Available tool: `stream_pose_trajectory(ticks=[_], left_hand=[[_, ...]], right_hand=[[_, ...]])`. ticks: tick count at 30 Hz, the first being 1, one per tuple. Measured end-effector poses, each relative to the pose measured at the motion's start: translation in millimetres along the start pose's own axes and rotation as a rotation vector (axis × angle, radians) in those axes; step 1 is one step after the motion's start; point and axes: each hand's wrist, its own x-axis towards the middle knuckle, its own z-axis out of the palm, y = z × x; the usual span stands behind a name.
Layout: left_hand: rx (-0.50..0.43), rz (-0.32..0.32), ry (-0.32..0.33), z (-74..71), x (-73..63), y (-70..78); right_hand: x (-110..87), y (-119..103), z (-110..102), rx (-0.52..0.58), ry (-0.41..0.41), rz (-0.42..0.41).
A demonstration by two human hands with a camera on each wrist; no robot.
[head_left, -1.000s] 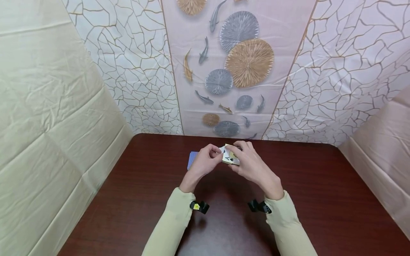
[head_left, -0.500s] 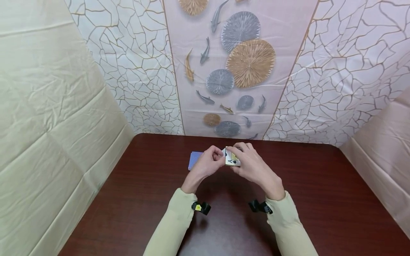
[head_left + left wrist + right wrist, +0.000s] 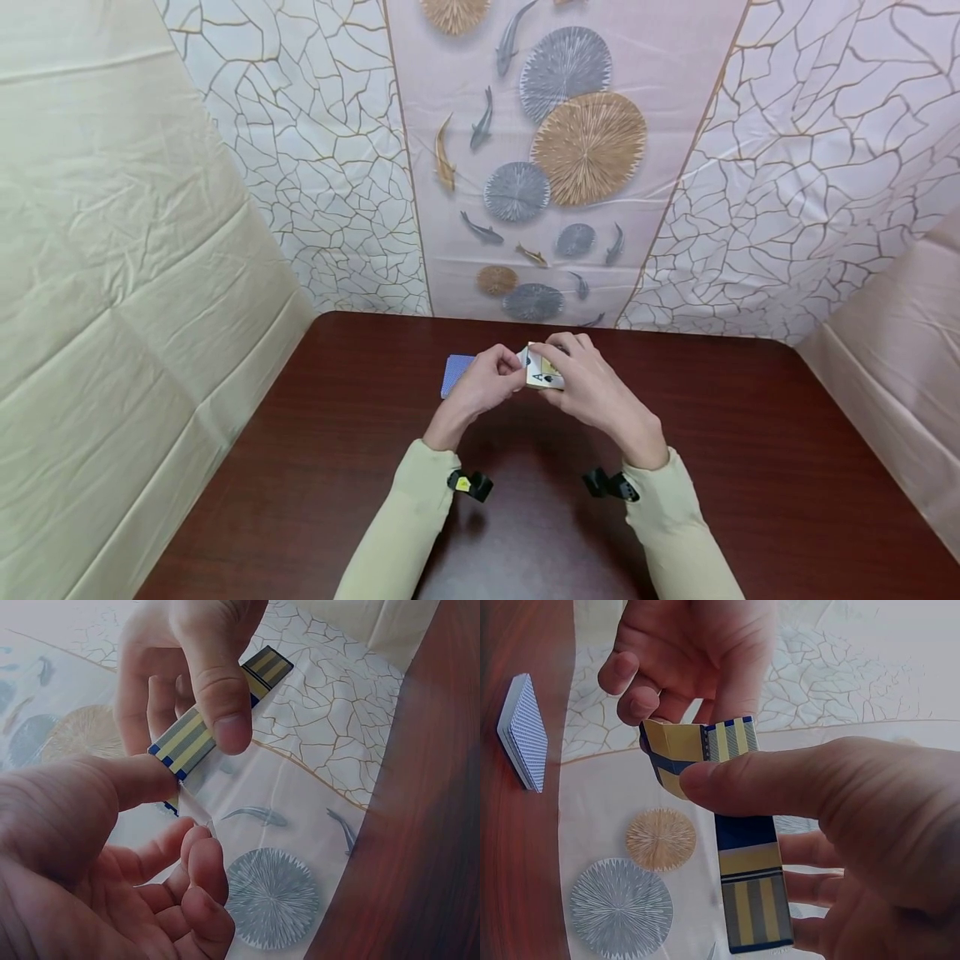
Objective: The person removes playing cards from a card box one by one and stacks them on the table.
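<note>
Yellow, blue and grey stripes are seen along the narrow side of a card box (image 3: 756, 915), which is held above the dark wooden table (image 3: 315, 467), near its far edge. Its long axis is set roughly crosswise in the head view, with the flap end pointed toward the left hand (image 3: 483, 383); a face printed with an ace of spades is turned up toward the head camera. The box is clamped between the thumb and fingers of the right hand (image 3: 588, 383). At the other end, the flap (image 3: 676, 742) is folded outward and appears pinched by left thumb and forefinger. Whether anything is contained in the box cannot be told. A stack of blue-backed cards (image 3: 456, 372) is laid on the table, outside the box, just beyond the left hand, by which it is partly hidden.
</note>
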Motion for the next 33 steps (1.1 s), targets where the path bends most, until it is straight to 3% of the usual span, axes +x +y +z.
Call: stream_pose_trajectory(ticks=[14, 23, 33], left_hand=[[0.035, 0.004, -0.009, -3.5, -0.7, 0.2], [-0.047, 0.017, -0.028, -7.7, -0.6, -1.1], [-0.074, -0.025, -0.022, -11.4, -2.1, 1.8]], right_hand=[[-0.4, -2.4, -0.7, -0.006, 0.003, -0.007], [-0.4, -2.7, -1.1, -0.009, -0.014, 0.018], [-0.4, -1.8, -1.1, -0.012, -0.004, 0.012]])
